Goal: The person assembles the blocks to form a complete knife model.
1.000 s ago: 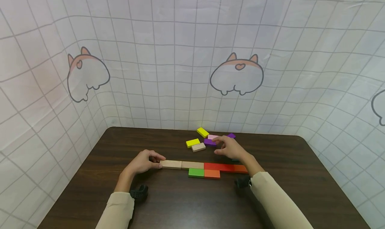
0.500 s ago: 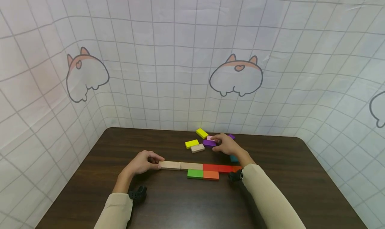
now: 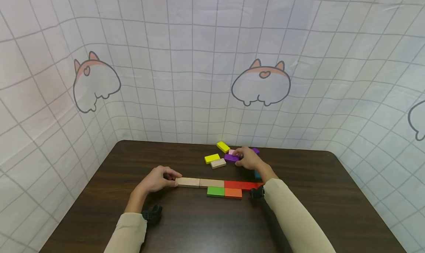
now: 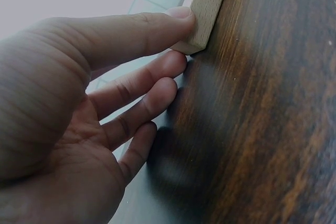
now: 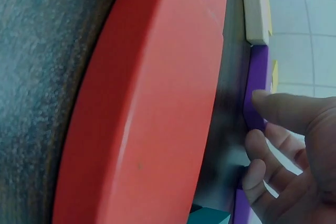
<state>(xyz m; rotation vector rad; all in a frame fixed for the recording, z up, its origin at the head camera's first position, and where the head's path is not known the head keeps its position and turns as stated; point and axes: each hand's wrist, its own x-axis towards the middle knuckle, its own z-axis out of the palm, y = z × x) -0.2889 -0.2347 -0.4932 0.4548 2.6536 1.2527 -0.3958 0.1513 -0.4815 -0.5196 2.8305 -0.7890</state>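
In the head view my left hand (image 3: 155,180) is at the left end of a row of flat blocks. Its thumb and index finger pinch the end of a plain wooden block (image 3: 187,182); the left wrist view shows the thumb on that wooden block (image 4: 207,11). My right hand (image 3: 249,158) reaches into the loose blocks at the back, thumb and index finger apart. The thumb is at a purple block (image 3: 231,158), seen also as a purple block (image 5: 256,85) in the right wrist view. The index fingertip is over a pink block (image 3: 231,152), partly hidden.
The row continues with another wooden block (image 3: 211,183) and red blocks (image 3: 232,184). A green block (image 3: 216,191) and an orange block (image 3: 233,193) lie before it. Yellow blocks (image 3: 212,158), a loose wooden block (image 3: 218,163) and a teal block (image 3: 257,174) lie behind it.
My right hand has moved slightly left and away from me, its index finger now over the pink block. The left hand stays at the wooden block.
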